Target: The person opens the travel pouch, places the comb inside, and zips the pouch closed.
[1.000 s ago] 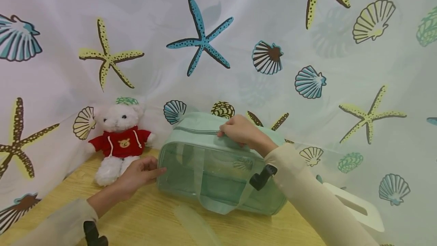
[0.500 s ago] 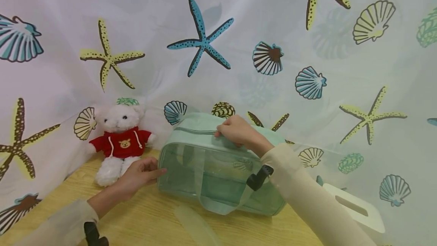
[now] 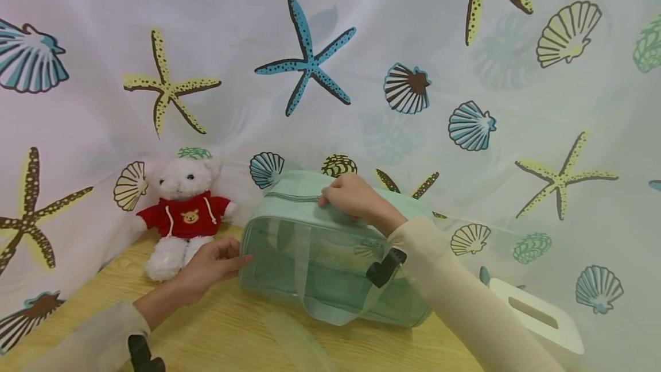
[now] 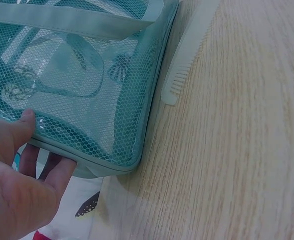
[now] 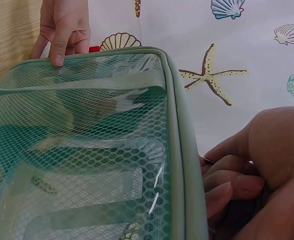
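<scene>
A mint-green mesh toiletry bag with clear sides and strap handles lies on the wooden table. My left hand grips its left end. In the left wrist view, the thumb presses the mesh side while the fingers curl behind the edge. On the bag's top, my right hand pinches at the zipper, fingers curled. A sliver of what looks like the zipper pull shows between those fingers in the right wrist view; the rest is hidden. The zipper line runs leftward from the hand.
A pale translucent comb lies on the table in front of the bag. A white teddy bear in a red hoodie sits left of it. At the right stands a white slotted box. A curtain with starfish and shells hangs behind.
My right hand has slid a little to the left along the zipper. The left hand keeps its grip on the bag's end, and the bag stays put.
</scene>
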`<state>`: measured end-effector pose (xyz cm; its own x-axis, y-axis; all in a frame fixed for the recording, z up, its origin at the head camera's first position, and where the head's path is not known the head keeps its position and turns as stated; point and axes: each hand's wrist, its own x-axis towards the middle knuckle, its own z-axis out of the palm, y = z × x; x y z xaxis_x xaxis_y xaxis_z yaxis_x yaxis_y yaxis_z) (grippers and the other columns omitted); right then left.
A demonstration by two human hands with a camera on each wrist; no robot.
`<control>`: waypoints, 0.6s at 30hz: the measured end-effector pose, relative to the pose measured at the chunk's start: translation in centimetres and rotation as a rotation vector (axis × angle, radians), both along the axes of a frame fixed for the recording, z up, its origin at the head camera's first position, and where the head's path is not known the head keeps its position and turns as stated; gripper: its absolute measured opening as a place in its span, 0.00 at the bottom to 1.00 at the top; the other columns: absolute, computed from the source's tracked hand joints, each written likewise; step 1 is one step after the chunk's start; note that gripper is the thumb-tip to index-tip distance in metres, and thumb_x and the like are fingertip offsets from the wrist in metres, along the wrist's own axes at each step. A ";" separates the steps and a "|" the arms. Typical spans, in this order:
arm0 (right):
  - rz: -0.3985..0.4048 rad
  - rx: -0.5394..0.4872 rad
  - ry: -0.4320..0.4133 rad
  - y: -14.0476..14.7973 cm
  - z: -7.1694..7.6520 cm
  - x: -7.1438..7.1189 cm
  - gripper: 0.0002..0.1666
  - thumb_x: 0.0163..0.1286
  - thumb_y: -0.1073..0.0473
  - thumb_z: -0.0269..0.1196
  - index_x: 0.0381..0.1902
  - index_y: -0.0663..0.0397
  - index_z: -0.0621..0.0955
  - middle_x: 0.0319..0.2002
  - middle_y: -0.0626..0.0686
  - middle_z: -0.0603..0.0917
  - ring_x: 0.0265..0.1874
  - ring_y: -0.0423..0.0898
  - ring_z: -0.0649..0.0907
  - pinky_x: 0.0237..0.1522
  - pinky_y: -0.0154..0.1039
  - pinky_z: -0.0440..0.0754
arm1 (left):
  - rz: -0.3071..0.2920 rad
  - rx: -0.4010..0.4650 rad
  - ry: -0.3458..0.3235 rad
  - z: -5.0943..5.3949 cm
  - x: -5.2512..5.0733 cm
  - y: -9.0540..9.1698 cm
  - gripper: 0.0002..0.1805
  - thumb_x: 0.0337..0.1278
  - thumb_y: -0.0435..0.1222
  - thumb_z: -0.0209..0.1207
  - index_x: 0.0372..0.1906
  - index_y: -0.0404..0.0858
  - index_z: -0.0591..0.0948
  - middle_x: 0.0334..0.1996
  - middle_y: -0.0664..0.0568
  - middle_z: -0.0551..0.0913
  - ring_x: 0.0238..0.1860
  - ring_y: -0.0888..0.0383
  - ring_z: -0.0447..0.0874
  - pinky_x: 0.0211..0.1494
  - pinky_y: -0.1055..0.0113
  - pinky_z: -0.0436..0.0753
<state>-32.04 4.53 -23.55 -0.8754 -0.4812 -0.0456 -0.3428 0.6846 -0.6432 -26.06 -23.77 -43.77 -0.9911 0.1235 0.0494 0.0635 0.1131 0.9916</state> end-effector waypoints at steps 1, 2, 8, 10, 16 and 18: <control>0.001 -0.001 -0.002 0.0 0.0 0.0 0.24 0.83 0.55 0.49 0.41 0.57 0.90 0.53 0.52 0.90 0.09 0.40 0.52 0.16 0.35 0.58 | 0.001 0.002 0.000 0.0 0.0 0.0 0.10 0.70 0.40 0.64 0.35 0.44 0.74 0.29 0.57 0.71 0.36 0.62 0.73 0.45 0.67 0.83; 0.001 -0.001 -0.004 -0.1 0.1 0.1 0.24 0.83 0.55 0.49 0.41 0.57 0.90 0.54 0.53 0.89 0.09 0.40 0.52 0.16 0.35 0.58 | 0.001 0.003 0.000 -0.1 0.0 0.0 0.10 0.70 0.40 0.64 0.35 0.44 0.74 0.29 0.57 0.71 0.36 0.62 0.73 0.45 0.68 0.83; -0.003 0.005 -0.008 -0.1 0.2 0.2 0.23 0.83 0.56 0.49 0.41 0.57 0.90 0.53 0.53 0.89 0.09 0.40 0.53 0.16 0.35 0.58 | -0.005 -0.001 0.009 -0.1 0.0 0.0 0.10 0.70 0.40 0.64 0.35 0.44 0.74 0.29 0.58 0.71 0.37 0.62 0.72 0.44 0.68 0.82; -0.006 0.002 -0.006 -0.1 0.2 0.2 0.23 0.83 0.56 0.49 0.41 0.56 0.90 0.45 0.52 0.91 0.09 0.40 0.52 0.16 0.35 0.58 | -0.001 -0.002 0.008 -0.1 0.0 0.0 0.09 0.70 0.40 0.64 0.35 0.44 0.75 0.30 0.58 0.72 0.37 0.61 0.73 0.45 0.68 0.83; -0.005 -0.001 0.007 -0.2 0.3 0.2 0.23 0.83 0.56 0.50 0.40 0.55 0.91 0.18 0.43 0.83 0.09 0.40 0.52 0.16 0.36 0.57 | -0.011 -0.005 0.016 0.1 0.2 0.1 0.07 0.71 0.40 0.63 0.38 0.43 0.77 0.31 0.58 0.74 0.39 0.61 0.75 0.48 0.68 0.85; -0.001 0.004 0.012 -0.3 0.1 0.1 0.23 0.83 0.55 0.50 0.40 0.55 0.91 0.19 0.43 0.83 0.09 0.40 0.52 0.15 0.36 0.58 | -0.010 -0.006 0.012 0.2 0.3 0.1 0.08 0.71 0.40 0.63 0.38 0.43 0.77 0.31 0.58 0.74 0.38 0.61 0.74 0.47 0.68 0.84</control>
